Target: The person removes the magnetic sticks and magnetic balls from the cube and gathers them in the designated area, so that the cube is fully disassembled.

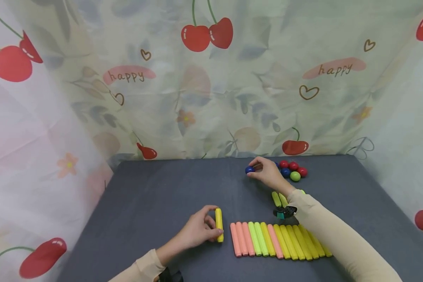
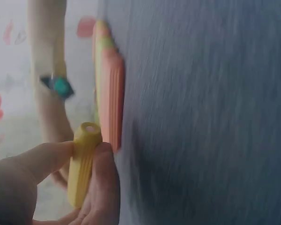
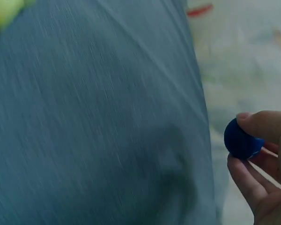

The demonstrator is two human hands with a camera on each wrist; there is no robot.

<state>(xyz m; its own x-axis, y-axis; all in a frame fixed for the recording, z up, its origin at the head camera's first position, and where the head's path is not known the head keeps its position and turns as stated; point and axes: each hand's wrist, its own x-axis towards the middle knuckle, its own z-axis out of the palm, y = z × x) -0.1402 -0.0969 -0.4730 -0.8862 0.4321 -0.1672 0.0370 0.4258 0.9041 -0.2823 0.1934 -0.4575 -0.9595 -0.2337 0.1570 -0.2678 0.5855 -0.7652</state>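
In the head view my left hand (image 1: 197, 229) pinches a yellow stick (image 1: 219, 225) between thumb and fingers, just left of a row of sticks (image 1: 269, 239). The left wrist view shows that yellow stick (image 2: 83, 164) end-on, with a small hole in its tip. Farther back, my right hand (image 1: 269, 173) holds a blue ball (image 1: 249, 170) by the fingertips. Above the dark cloth, the same blue ball (image 3: 241, 140) sits between thumb and fingers in the right wrist view. Pink, lime and yellow sticks lie side by side in the row, its right end hidden by my right sleeve.
Behind the right hand several red, blue and green balls (image 1: 293, 166) cluster near the back of the dark table (image 1: 162, 188). A few more yellow-green sticks (image 1: 276, 199) lie partly under the right wrist. Patterned cloth (image 1: 218, 98) hangs along the back and sides.
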